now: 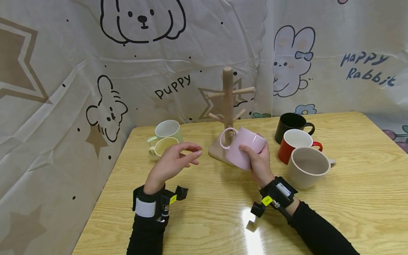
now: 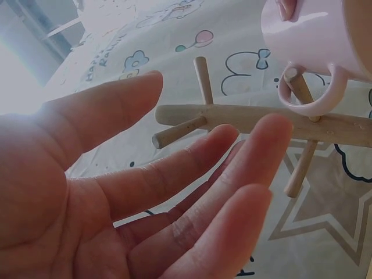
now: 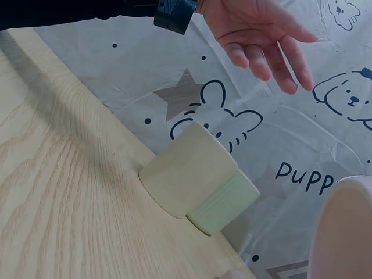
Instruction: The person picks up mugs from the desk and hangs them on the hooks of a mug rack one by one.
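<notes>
My right hand (image 1: 259, 159) grips a pink mug (image 1: 245, 148) by its body, thumb on the near side, the mug tilted with its handle to the left. That handle overlaps the lower post of a wooden mug rack (image 1: 227, 95). From the left wrist view, a rack peg (image 2: 301, 93) shows through the loop of the handle (image 2: 314, 107). My left hand (image 1: 173, 161) hovers with loosely extended fingers and holds nothing, left of the rack and in front of a yellow mug (image 1: 164, 145). Only part of the pink mug (image 3: 343, 232) enters the right wrist view.
A pale green mug (image 1: 169, 129) stands behind the yellow one at the left. On the right are a black mug (image 1: 290, 122), a red mug (image 1: 285, 150) with white inside, and a beige mug (image 1: 304, 170). A printed cloth (image 1: 197, 42) hangs behind the table (image 1: 204, 219).
</notes>
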{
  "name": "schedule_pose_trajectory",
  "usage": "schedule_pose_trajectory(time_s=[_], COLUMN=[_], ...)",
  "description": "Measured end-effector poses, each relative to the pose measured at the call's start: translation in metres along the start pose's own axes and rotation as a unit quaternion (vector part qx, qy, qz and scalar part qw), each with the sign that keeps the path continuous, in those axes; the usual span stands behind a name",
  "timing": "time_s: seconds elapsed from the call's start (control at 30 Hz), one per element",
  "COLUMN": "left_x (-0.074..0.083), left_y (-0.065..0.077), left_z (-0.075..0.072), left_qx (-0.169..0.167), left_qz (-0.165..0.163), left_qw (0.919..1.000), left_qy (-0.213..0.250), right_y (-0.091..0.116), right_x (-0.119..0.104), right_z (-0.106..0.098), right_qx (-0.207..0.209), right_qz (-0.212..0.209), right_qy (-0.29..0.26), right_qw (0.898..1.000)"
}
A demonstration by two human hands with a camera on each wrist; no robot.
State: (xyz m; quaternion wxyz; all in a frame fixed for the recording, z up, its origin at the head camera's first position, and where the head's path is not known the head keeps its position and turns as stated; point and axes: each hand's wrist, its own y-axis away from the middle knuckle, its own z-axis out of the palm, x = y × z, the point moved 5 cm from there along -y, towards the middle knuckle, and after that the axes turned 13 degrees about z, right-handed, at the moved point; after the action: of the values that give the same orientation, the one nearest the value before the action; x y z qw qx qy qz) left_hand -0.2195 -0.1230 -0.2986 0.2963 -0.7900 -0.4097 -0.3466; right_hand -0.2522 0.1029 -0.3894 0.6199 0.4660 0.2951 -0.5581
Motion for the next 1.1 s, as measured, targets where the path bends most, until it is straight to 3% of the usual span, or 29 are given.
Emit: schedule_pose_trajectory(time_s=[0.63,0.83,1.1], left_x=[-0.002,-0.003,-0.003], left_y=[-0.002,-0.002,-0.004], left_z=[0.001,0.002,0.002], left_qx=[-0.004,-0.006,-0.002], left_qz=[0.005,0.0,-0.003], left_qw=[1.0,0.9999,0.9998], left_qy=[-0.007,-0.011,-0.018], right_y=[-0.014,-0.017,-0.024], right_x=[0.009,0.016,0.025], right_z=[-0.001,-0.001,-0.002], right_qx=[0.022,0.01,-0.014], right_qz=[-0.001,0.014,-0.016], right_qy=[-0.013,-0.012,-0.008], right_qw=[1.0,1.0,1.0])
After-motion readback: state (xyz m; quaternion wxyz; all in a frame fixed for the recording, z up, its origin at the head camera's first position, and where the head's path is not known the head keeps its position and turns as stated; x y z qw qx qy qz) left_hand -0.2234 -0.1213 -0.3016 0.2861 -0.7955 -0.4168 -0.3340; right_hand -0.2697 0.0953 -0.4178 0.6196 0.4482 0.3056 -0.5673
